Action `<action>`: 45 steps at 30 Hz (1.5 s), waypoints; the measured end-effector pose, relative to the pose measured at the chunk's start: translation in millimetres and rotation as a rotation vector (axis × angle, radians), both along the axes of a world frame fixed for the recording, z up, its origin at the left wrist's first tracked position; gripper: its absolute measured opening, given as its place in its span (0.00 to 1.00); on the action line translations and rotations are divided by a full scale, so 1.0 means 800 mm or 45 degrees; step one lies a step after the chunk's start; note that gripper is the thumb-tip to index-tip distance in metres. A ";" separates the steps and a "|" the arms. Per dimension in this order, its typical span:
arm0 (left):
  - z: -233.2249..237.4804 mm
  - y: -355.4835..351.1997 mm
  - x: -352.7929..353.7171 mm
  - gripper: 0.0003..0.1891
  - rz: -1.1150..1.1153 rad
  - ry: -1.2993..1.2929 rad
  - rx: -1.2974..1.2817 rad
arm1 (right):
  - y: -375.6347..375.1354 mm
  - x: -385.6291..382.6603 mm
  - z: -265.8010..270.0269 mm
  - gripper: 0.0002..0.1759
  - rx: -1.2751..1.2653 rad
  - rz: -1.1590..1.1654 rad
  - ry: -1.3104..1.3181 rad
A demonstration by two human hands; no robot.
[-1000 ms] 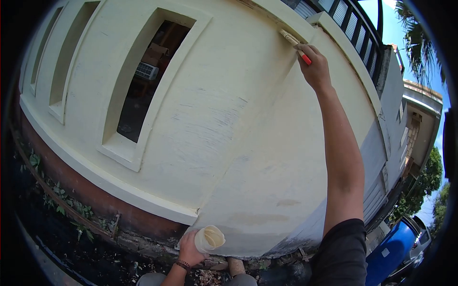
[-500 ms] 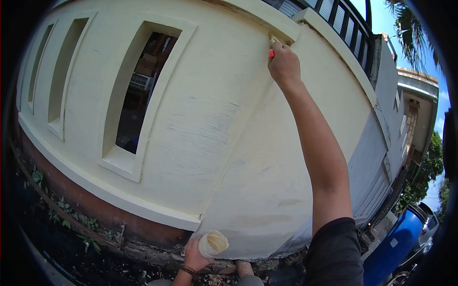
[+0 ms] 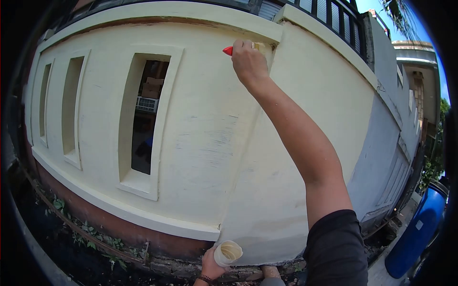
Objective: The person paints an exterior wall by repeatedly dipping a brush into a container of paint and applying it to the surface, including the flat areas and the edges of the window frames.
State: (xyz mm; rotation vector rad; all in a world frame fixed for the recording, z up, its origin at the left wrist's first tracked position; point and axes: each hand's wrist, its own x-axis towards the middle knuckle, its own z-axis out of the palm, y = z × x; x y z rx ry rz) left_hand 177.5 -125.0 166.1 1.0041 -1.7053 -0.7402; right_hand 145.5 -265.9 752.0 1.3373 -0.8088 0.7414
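Observation:
High on the cream-painted wall (image 3: 200, 86), my right hand (image 3: 249, 62) is closed round a paintbrush (image 3: 228, 50) with a red handle end. Its bristles point right, into the corner under the top ledge (image 3: 229, 21); my fingers partly cover the brush. Low down, my left hand (image 3: 212, 263) grips a white plastic cup (image 3: 228, 253) with cream paint inside, its mouth facing up toward me. Dark scratch-like marks and thinner, paler patches show on the wall between the two hands.
Narrow window openings (image 3: 143, 124) with raised frames line the left of the wall. A black railing (image 3: 334, 24) tops it. At the lower right stands a blue barrel (image 3: 416, 229). Weeds (image 3: 90, 233) and a pipe run along the wall's foot.
My right hand has turned the brush from pointing up to pointing right, its red end now at the left. The camera view has shifted; my left hand still holds the cup.

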 end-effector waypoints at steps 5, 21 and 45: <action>0.001 0.003 0.004 0.51 -0.041 0.062 0.037 | -0.001 0.018 0.028 0.09 0.038 -0.069 -0.143; 0.113 0.052 0.011 0.41 0.231 0.410 -0.020 | 0.088 -0.067 -0.083 0.14 0.718 2.085 -1.211; 0.668 0.053 0.352 0.45 -0.166 0.019 0.307 | 0.237 -0.002 -0.065 0.09 0.764 1.187 -2.693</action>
